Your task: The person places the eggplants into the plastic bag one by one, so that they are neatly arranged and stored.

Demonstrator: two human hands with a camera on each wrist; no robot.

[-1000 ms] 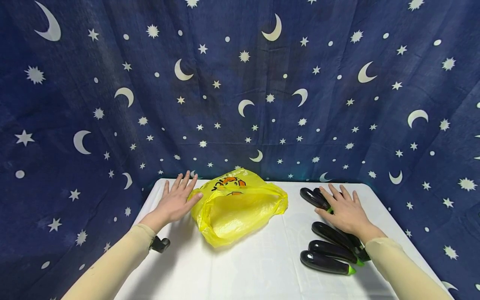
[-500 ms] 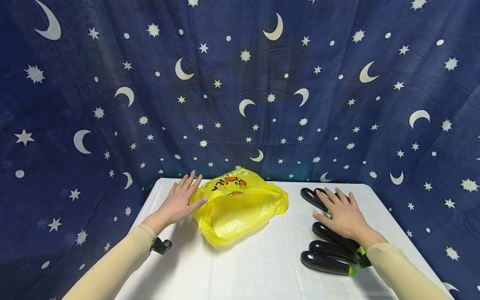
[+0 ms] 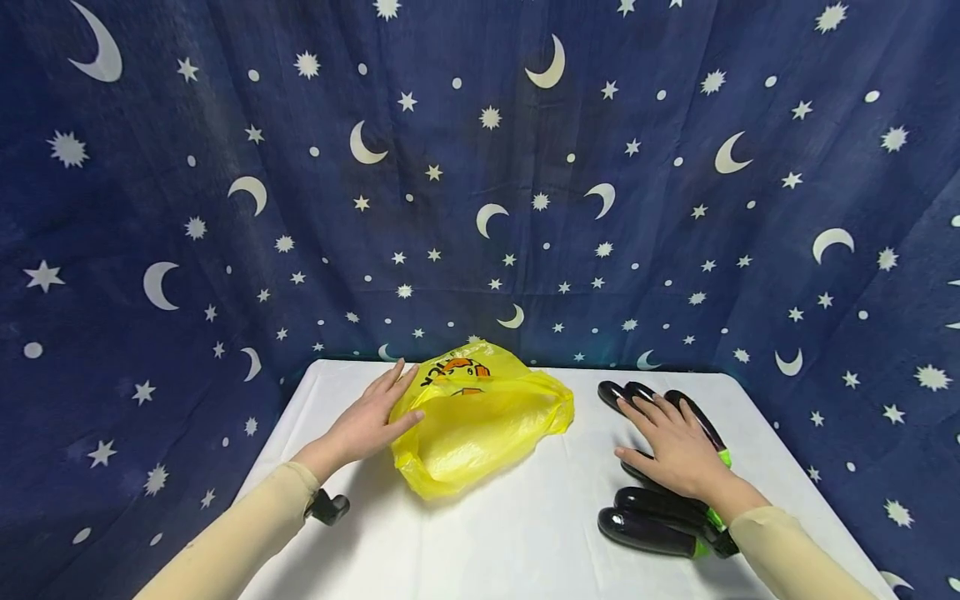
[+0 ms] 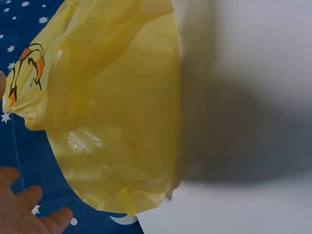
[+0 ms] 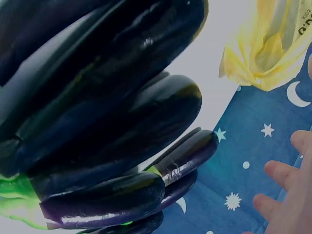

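A yellow plastic bag (image 3: 480, 442) with an orange cartoon print lies on the white table, its mouth gaping toward me. My left hand (image 3: 366, 423) is at the bag's left side, fingers extended, thumb overlapping the rim in the head view. Over at the right, several glossy dark eggplants with green stem ends lie in two groups; the front one (image 3: 648, 533) is in plain sight. My right hand (image 3: 675, 446) is spread above them, palm down, holding nothing and hiding part of several eggplants. In the right wrist view, eggplants (image 5: 146, 131) fill the left side, apart from my fingertips (image 5: 278, 173).
The white table (image 3: 495, 550) ends at a back edge just behind the bag. A dark blue curtain (image 3: 450, 208) with moons and stars surrounds it at the back and sides. Each wrist wears a small black camera (image 3: 330, 507).
My left hand has shifted right, closer over the bag's left edge. My right hand has come slightly toward me and left, uncovering more of the far eggplants.
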